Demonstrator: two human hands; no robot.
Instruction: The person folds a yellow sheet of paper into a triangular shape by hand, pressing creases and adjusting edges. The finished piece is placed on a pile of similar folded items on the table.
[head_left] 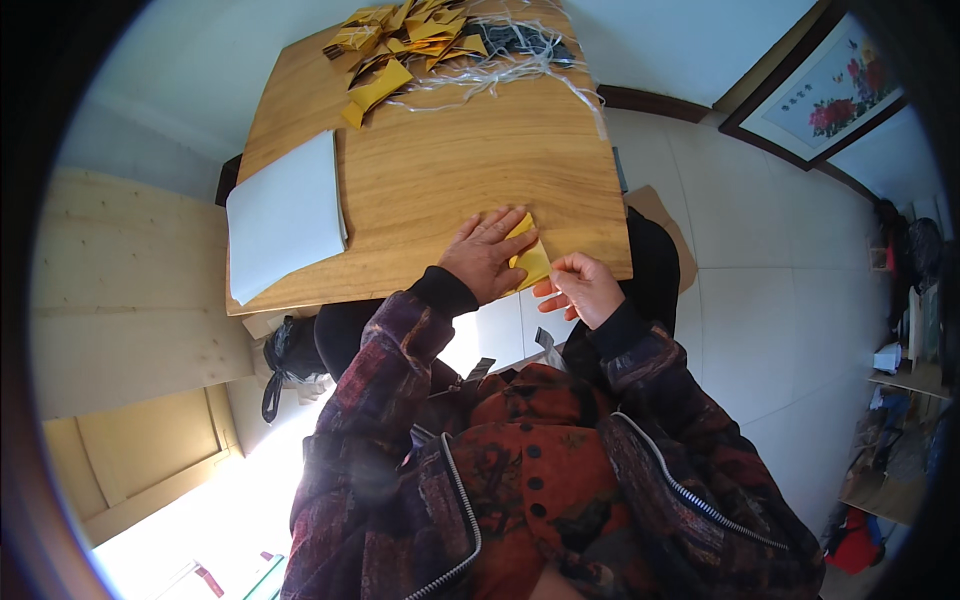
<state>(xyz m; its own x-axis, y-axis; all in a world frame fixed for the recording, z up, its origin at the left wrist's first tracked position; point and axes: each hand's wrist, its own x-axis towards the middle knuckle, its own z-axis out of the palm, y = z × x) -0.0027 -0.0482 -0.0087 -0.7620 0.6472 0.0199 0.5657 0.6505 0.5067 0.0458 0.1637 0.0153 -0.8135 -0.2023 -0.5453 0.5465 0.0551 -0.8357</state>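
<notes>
A small folded piece of yellow paper lies at the table's near edge, right of the middle. My left hand rests flat across its left side, fingers stretched out and covering part of it. At the paper's lower right edge, my right hand pinches with thumb and forefinger, its other fingers loosely curled below. The table's far end bears a heap of similar folded yellow paper pieces, like small envelopes or packets. Next to that heap lies a tangle of whitish plastic strips.
A stack of white sheets lies on the left of the wooden table. Below the table's left corner hangs a black bag. A framed flower picture leans at the right wall, and loaded shelves stand at the far right.
</notes>
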